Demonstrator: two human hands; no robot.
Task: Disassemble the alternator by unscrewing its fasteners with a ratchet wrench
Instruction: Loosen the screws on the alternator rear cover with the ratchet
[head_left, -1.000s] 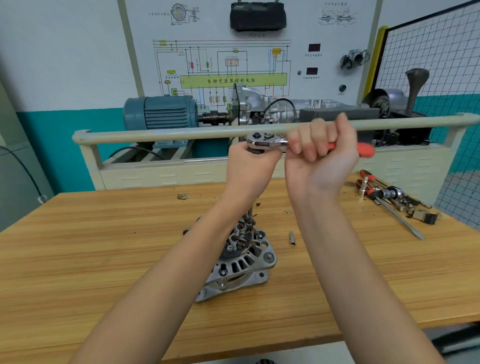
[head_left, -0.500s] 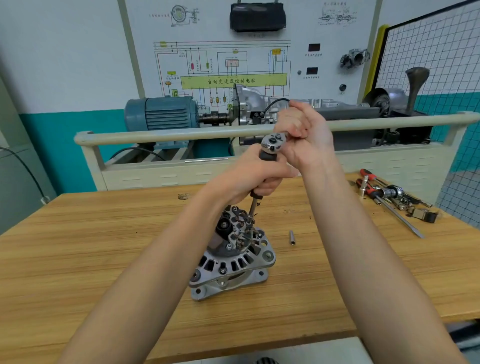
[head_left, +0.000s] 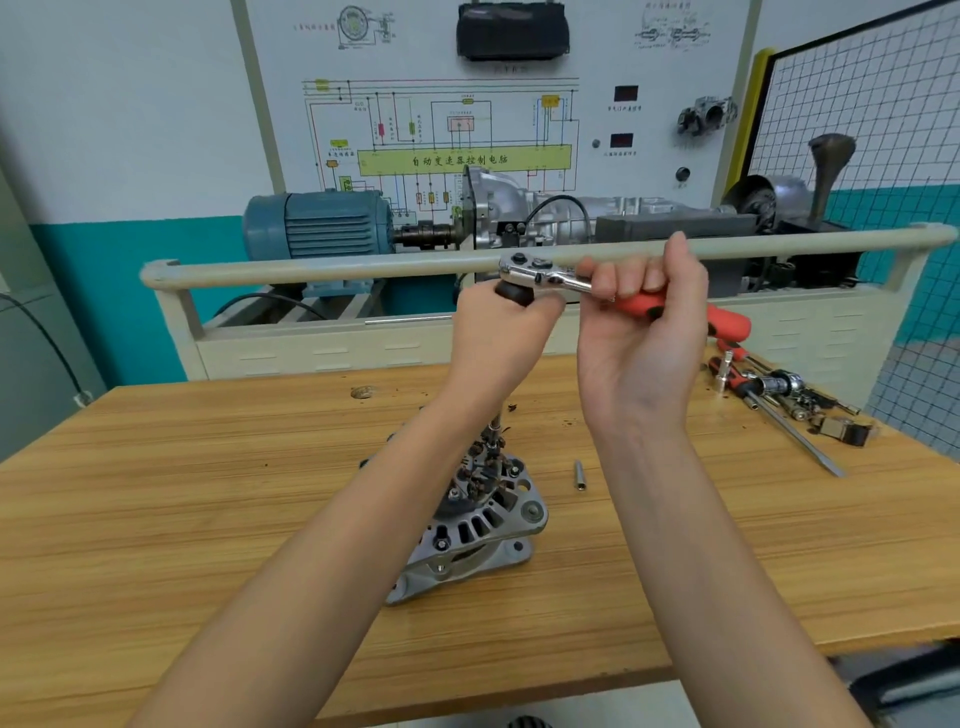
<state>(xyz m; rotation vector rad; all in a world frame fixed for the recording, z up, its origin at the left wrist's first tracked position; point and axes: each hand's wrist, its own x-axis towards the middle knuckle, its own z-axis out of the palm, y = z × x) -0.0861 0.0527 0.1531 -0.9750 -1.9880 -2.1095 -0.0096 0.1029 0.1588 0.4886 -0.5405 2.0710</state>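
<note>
The silver alternator (head_left: 470, 525) stands on the wooden table (head_left: 156, 519), partly hidden behind my left forearm. A ratchet wrench (head_left: 550, 278) with a chrome head and red handle sits on a long extension bar that runs down into the alternator's top. My left hand (head_left: 498, 338) grips the black top of the extension just under the ratchet head. My right hand (head_left: 644, 317) holds the red handle, which points right.
A small loose socket bit (head_left: 580, 475) lies right of the alternator. Screwdrivers, sockets and other tools (head_left: 779, 400) are piled at the table's right rear. A beige rail (head_left: 322, 270) and a motor training stand (head_left: 317, 228) sit behind the table.
The ratchet handle swung from pointing away, back to the right, with my right hand on it. The alternator tilted and then settled. My left hand stayed on the extension.
</note>
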